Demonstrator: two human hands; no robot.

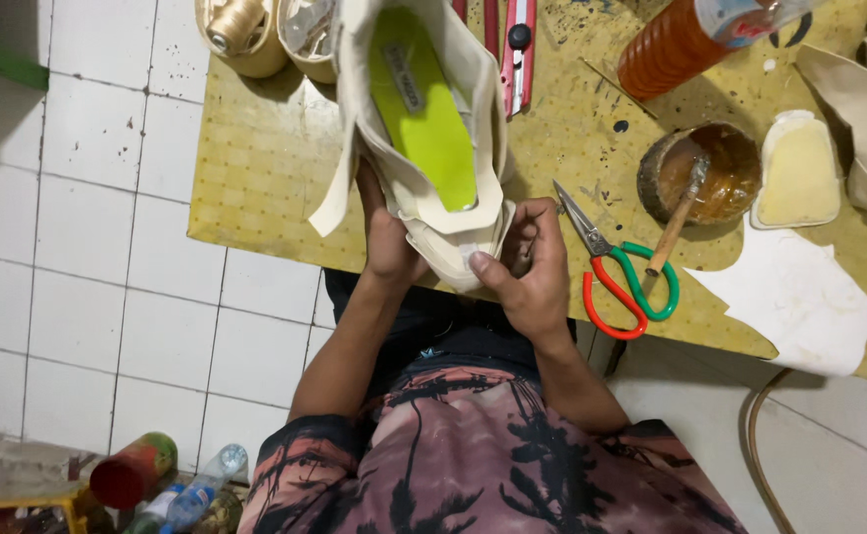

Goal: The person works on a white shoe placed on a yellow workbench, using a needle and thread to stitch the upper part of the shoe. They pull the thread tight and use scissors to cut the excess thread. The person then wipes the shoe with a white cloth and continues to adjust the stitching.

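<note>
Over yellow table (265, 168), both hands, L (391, 242) & R (530, 272), grip cream shoe upper (423, 188).

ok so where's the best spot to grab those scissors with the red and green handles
Probably by the loop handles: the scissors lie flat on the yellow table, loops toward the person, blades pointing away. Come from the near edge with the right hand, minding the brush handle lying across the green loop.

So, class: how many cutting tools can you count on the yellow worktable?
2: scissors with red and green handles right of the right hand, and a red utility knife at the top edge. More may lie out of frame.
</note>
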